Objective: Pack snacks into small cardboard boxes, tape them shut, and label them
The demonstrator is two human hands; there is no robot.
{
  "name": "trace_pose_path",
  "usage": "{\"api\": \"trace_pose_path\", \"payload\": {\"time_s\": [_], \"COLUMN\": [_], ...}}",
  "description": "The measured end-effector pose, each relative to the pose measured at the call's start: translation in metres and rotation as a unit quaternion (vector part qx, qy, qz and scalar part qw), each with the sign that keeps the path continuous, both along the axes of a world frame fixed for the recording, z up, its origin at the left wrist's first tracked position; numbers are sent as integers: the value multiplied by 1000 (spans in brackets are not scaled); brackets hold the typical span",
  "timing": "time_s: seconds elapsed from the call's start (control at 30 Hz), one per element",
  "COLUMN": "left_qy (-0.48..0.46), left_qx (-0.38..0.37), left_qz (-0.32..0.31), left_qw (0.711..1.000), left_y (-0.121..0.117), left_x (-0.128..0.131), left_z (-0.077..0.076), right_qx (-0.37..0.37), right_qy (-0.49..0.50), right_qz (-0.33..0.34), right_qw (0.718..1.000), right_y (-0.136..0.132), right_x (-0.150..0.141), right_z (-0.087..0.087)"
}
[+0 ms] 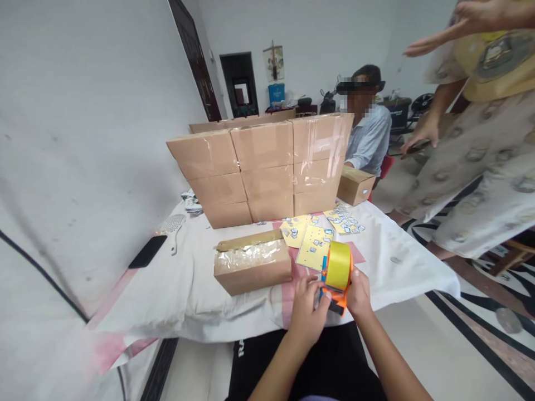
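My L fingers (308,285): half-curled at L edge of tape gun (337,277); can't tell if gripping
My R fingers (355,283): wrapped round its R side
Tape gun: yellow roll, R of near carton (254,277)
Yellow sheets (314,249): on worktop (167,301), behind-R of carton
Box stack (270,181): directly behind carton
Seated person (371,136): far R beyond carton

I see the lone carton (253,273) resting on the desk (159,301). Just right of that carton, the tape dispenser (337,267) sits between the left grip (308,306) and the right grip (358,292). Behind the carton rises the block of stacked boxes (267,172); behind it to the right lie paper sheets (315,245), then another box (355,186) and a seated person (370,139). Left of the carton are the skimmer (173,223) and, farther out, the phone (148,252).
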State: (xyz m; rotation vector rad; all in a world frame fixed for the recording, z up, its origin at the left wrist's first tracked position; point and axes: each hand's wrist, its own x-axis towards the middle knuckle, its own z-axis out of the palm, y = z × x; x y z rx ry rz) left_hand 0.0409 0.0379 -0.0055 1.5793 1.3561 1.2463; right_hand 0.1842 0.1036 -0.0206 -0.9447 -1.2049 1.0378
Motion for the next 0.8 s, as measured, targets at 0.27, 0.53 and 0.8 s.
{"api": "trace_pose_path", "payload": {"time_s": [0.27,0.53,0.8], "left_qy": [-53,-152,-142], "left_qx": [5,-126,-181], "left_qz": [17,-16,-46], "left_qw": [998,980,972], "left_y": [-9,-21,-50], "left_x": [-3,-7,-9], "left_z": [13,32,9], "right_qx": [70,86,25], "right_qy": [-117,-116,2], "right_qz": [-91,-134,-225], "right_qw": [986,980,974], "right_y": [-5,-1,26], "right_x": [-15,-28,-27], "right_z": [12,18,36]}}
